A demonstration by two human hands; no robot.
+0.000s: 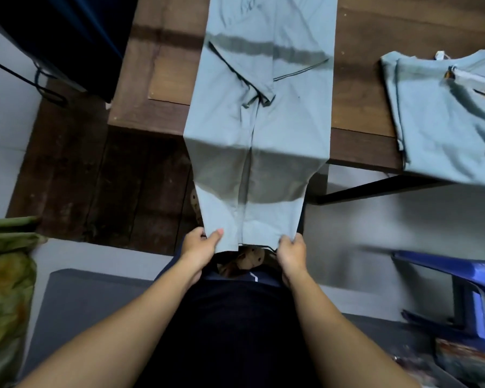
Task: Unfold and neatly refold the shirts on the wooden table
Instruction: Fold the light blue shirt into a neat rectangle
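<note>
A pale grey-blue shirt (263, 88) lies lengthwise on the wooden table (163, 88), its sides and both sleeves folded inward so it forms a long strip. Its lower part hangs over the table's front edge toward me. My left hand (200, 249) pinches the left corner of the hem, thumb on top. My right hand (291, 253) grips the right corner of the same hem. A second shirt (443, 119) of the same colour lies folded on the table at the right, partly overhanging the edge.
A blue plastic chair (465, 278) stands at my lower right. Green patterned cloth (6, 278) sits at the left edge. Dark wooden planks (101, 186) lie under the table's left end. A dark cabinet (76, 40) stands at the far left.
</note>
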